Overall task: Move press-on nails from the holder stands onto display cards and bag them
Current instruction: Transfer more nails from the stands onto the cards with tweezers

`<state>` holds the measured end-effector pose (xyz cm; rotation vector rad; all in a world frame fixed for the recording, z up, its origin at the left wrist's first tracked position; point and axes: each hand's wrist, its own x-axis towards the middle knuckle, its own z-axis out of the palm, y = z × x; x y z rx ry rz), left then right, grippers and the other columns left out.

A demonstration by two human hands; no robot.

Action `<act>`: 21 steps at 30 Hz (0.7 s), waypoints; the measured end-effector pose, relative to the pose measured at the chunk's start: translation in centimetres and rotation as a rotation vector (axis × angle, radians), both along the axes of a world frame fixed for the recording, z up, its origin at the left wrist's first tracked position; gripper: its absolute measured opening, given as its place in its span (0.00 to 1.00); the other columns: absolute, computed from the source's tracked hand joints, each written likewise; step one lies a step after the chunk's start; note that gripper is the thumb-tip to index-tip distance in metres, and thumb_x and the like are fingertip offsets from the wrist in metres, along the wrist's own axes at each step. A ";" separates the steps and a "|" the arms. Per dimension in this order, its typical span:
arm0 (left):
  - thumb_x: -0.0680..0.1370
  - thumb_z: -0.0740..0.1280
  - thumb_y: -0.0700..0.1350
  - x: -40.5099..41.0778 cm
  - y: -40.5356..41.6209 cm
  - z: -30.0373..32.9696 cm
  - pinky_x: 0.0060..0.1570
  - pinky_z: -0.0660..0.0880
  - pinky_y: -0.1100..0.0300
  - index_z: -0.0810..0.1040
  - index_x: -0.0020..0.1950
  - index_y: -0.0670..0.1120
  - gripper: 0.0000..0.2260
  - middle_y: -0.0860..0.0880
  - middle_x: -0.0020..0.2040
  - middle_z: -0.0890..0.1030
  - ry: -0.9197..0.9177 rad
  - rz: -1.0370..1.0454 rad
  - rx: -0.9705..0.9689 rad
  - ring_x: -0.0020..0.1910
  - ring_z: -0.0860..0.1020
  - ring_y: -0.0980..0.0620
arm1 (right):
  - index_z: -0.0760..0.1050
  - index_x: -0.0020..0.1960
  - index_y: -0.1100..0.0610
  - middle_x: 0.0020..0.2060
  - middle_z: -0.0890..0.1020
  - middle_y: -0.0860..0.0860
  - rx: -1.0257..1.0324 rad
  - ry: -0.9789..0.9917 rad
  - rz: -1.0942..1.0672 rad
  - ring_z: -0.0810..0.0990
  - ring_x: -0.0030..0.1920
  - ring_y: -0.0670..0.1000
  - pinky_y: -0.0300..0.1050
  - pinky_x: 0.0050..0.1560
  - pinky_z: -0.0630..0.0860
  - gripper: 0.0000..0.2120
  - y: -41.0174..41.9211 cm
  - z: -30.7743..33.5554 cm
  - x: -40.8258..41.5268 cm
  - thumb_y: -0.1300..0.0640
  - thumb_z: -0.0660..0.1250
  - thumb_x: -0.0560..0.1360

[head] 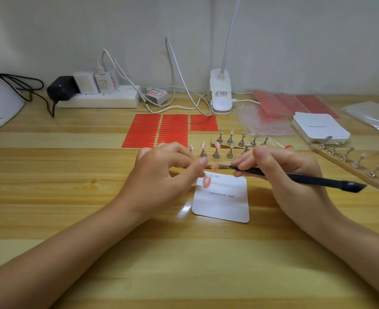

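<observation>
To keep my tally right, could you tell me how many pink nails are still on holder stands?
3: one at the left end, one beside it, one further right, all just beyond the left hand. More may be hidden behind the hands.

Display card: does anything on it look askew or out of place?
The display card lies slightly rotated on the table. One pink nail is stuck near its top left corner, tilted, overhanging the edge. Nothing looks spilled or damaged.

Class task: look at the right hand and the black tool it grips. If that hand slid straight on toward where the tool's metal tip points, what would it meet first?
The right hand aims the black tool leftward. Its tip already sits at a pink nail; just beyond are the left hand's fingers. Depth is unclear, so that order is likely, not certain.
</observation>
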<state>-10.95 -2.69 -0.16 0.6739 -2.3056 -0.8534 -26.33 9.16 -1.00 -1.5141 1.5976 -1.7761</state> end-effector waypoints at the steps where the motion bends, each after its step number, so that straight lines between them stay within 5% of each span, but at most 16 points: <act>1: 0.72 0.64 0.61 -0.1 -0.1 0.1 0.59 0.65 0.52 0.82 0.32 0.55 0.15 0.61 0.38 0.78 -0.007 -0.001 0.087 0.46 0.74 0.64 | 0.79 0.37 0.55 0.35 0.84 0.49 -0.027 0.084 0.004 0.82 0.42 0.46 0.37 0.46 0.77 0.12 0.0 -0.1 0.0 0.55 0.63 0.77; 5: 0.68 0.63 0.57 -0.2 0.0 0.6 0.49 0.68 0.74 0.85 0.36 0.48 0.16 0.55 0.41 0.82 0.014 -0.094 0.310 0.44 0.77 0.67 | 0.80 0.39 0.61 0.38 0.82 0.51 -0.118 0.338 -0.003 0.81 0.42 0.45 0.37 0.46 0.76 0.13 0.0 -0.5 0.3 0.59 0.60 0.76; 12: 0.67 0.66 0.54 -0.1 -0.2 0.5 0.44 0.69 0.78 0.84 0.36 0.45 0.14 0.60 0.39 0.83 0.036 -0.160 0.454 0.43 0.78 0.68 | 0.81 0.39 0.63 0.39 0.82 0.53 -0.166 0.438 -0.016 0.80 0.41 0.46 0.36 0.46 0.75 0.19 -0.2 -0.8 0.2 0.52 0.58 0.78; 21: 0.71 0.70 0.47 0.2 -0.6 0.6 0.42 0.69 0.79 0.85 0.38 0.47 0.06 0.57 0.41 0.84 0.045 -0.133 0.633 0.42 0.78 0.69 | 0.81 0.38 0.63 0.38 0.82 0.54 -0.177 0.487 -0.010 0.79 0.41 0.44 0.33 0.45 0.73 0.16 -0.2 -0.8 0.3 0.55 0.61 0.77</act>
